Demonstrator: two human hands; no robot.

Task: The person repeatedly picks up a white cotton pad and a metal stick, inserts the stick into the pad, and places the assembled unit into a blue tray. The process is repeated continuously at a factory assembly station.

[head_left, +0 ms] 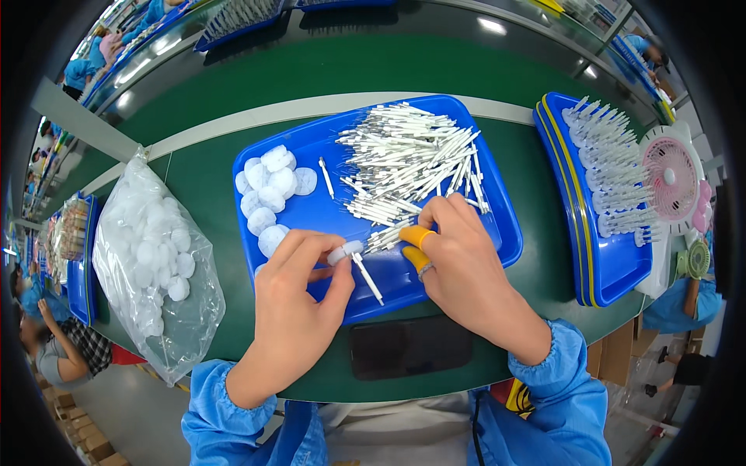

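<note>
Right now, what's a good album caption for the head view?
Left hand pinches a white disc with a stick over a blue tray; right hand by more sticks.

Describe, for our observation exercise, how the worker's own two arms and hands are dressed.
Both the left sleeve and the right sleeve are bright blue, loose and slightly shiny, with gathered cuffs at the wrists. The right hand wears yellow covers on two fingers and a thin silvery ring. The left hand shows no glove or covers.
</note>
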